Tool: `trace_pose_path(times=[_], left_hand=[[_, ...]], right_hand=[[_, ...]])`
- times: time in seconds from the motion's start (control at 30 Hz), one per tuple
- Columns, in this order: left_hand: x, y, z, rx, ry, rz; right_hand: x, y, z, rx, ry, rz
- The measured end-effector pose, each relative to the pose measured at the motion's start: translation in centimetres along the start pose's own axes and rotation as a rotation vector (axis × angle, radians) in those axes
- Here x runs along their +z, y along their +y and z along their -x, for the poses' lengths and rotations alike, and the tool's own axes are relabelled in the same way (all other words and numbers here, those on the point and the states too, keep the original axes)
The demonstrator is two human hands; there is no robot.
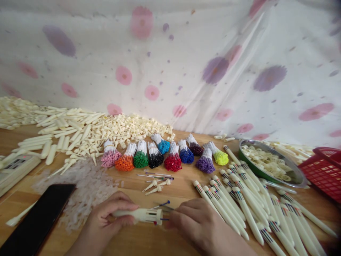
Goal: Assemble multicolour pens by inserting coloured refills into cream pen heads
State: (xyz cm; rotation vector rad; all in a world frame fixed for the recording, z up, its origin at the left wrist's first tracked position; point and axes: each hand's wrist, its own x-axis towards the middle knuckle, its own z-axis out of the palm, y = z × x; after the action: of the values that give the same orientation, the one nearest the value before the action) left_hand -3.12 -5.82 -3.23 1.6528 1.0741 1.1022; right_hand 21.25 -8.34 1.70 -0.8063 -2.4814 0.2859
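Observation:
Between the thumb and fingers of my left hand (pixel 117 213) lies a cream pen barrel (pixel 142 214), its slotted end pointing right. A little red shows in its slots. My right hand (pixel 197 224) is closed at that end, pinching a thin dark blue pen refill (pixel 165 219) that meets the barrel's opening; its fingertips are partly hidden. Just behind the barrel, a loose blue-tipped refill (pixel 162 204) lies on the wooden table (pixel 128 193). Farther back are slotted cream pen parts (pixel 157 186) and several loose refills (pixel 157 175).
Bundles of coloured refills (pixel 142 154) stand across the middle. Finished-looking multicolour pens (pixel 242 199) pile up at right, beside a metal bowl (pixel 299 177) of cream rings and a red basket (pixel 323 170). At left are a black phone (pixel 39 220), clear plastic pieces (pixel 85 192) and heaped barrels (pixel 66 128).

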Motion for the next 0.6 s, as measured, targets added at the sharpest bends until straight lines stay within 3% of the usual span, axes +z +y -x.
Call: trace_pose_path(times=[0.17, 0.3, 0.43, 0.5, 0.6], left_hand=[[0.1, 0.0, 0.1, -0.01, 0.027, -0.035], [-0.2, 0.0, 0.1, 0.023, 0.087, -0.099], [-0.5, -0.4, 0.2, 0.095, 0.186, -0.156], [-0.5, -0.6, 0.3, 0.137, 0.224, -0.175], [-0.4, -0.5, 0.3, 0.158, 0.238, -0.185]], right_hand=[[2.3, 0.2, 0.2, 0.178, 0.16, -0.153], [2.3, 0.2, -0.3, 0.438, 0.261, -0.519], [2.3, 0.5, -1.0, 0.778, 0.234, -1.028], [2.8, 0.5, -1.2, 0.846, 0.208, -1.23], [3.6, 0.2, -1.4, 0.873, 0.254, -1.301]])
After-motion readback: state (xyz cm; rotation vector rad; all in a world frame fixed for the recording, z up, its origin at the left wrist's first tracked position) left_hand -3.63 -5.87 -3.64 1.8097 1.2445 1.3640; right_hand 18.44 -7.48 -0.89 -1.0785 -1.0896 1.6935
